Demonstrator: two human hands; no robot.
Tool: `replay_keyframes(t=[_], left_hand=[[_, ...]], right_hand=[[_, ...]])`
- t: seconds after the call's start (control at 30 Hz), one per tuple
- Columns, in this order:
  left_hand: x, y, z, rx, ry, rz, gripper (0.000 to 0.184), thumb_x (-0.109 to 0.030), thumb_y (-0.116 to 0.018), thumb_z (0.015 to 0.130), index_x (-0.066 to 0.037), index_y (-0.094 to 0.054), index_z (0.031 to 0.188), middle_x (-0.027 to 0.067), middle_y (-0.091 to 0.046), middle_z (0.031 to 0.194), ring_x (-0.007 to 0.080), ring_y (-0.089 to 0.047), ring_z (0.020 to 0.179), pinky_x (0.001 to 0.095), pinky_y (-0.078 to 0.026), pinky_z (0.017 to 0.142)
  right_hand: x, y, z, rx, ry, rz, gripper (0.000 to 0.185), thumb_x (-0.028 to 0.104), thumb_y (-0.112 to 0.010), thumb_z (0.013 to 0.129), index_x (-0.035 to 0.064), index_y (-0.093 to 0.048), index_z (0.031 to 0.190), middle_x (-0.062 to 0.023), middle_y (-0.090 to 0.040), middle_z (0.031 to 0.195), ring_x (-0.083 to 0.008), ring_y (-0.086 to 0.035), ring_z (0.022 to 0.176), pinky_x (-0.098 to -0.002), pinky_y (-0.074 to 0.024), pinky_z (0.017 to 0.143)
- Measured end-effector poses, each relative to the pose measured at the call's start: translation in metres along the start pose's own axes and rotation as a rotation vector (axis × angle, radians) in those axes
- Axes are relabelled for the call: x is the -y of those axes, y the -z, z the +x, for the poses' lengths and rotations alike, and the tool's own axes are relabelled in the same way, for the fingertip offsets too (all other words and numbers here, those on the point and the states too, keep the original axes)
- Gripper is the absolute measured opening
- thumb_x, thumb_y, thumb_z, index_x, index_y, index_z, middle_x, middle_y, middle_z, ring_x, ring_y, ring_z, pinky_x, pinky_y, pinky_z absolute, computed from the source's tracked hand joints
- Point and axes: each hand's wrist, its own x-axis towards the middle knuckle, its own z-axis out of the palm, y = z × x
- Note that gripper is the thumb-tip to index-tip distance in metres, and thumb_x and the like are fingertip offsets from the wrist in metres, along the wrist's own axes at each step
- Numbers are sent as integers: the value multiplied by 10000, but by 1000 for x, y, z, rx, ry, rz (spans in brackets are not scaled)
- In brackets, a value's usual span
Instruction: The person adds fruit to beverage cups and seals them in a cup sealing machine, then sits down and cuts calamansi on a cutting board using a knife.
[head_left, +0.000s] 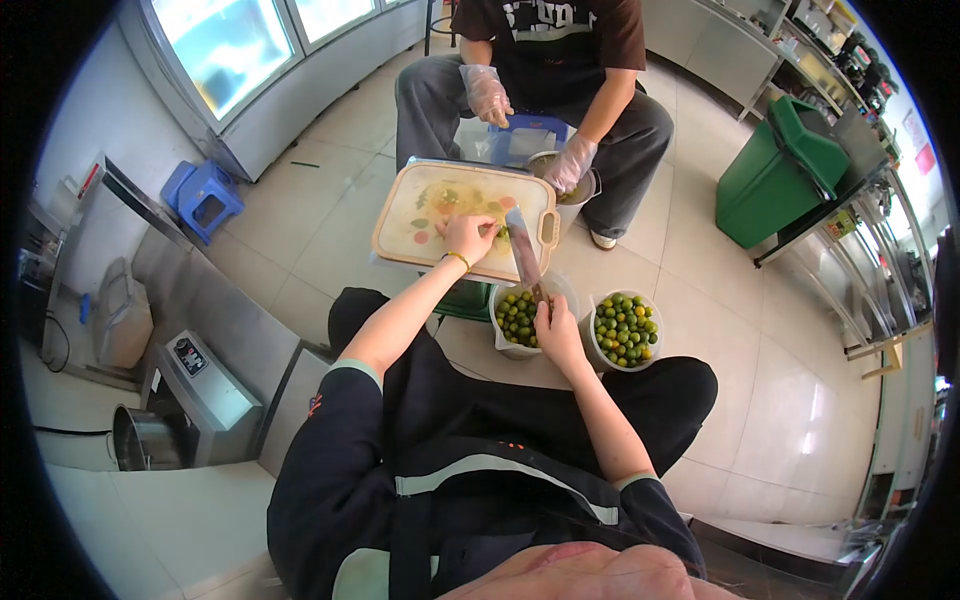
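A person (550,35) is sitting across from me, and the cutting board (398,215) is lying between us, its long side running crosswise. Two buckets (515,351) of green fruits (625,330) are standing on the floor, just beyond the board's near right corner. My right hand (560,335) is grasping the knife (522,250) by its handle, fingers wrapping round it; its blade is pointing away from me, the tip leaning a little left, over the right part of the board. My left hand (468,238) is reaching in from the left, fingertips bending together beside a small green bit (503,231); whether they are pinching it or only touching it, I can't tell. That bit is lying just left of the blade, the left fingers being nearer
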Motion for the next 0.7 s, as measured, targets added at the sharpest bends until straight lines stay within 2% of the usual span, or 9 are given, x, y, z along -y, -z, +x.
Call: replay_keyframes(t=[0.13, 0.33, 0.5, 0.7], left_hand=[[9, -9, 5, -55, -61, -92, 64, -273, -680, 782, -233, -730, 779, -3, -693, 785, 237, -590, 873, 485, -304, 776], [12, -15, 5, -73, 37, 34, 79, -280, -673, 793, -218, -722, 787, 4, -692, 785, 245, -587, 885, 493, -304, 804], [15, -14, 10, -35, 131, 33, 105, -296, -666, 804, -206, -716, 784, 15, -692, 781, 262, -584, 899, 535, -302, 848], [23, -25, 15, -34, 139, 27, 138, -309, -657, 811, -187, -709, 777, 28, -690, 778, 281, -578, 910, 588, -308, 843]], right_hand=[[2, -4, 1, -41, 44, -40, 229, 145, -499, 936, -51, -467, 1050, -302, -611, 827, -471, -600, 772, -516, -471, 663], [9, -10, 2, -71, 65, -74, 218, 149, -501, 932, -41, -456, 1029, -296, -604, 747, -474, -596, 714, -538, -466, 618], [10, -20, 6, -96, 119, -153, 207, 145, -504, 926, -31, -440, 1014, -285, -583, 657, -464, -587, 621, -546, -461, 547], [21, -22, 8, -102, 114, -203, 196, 156, -499, 928, -15, -427, 989, -265, -579, 629, -444, -584, 576, -533, -460, 500]])
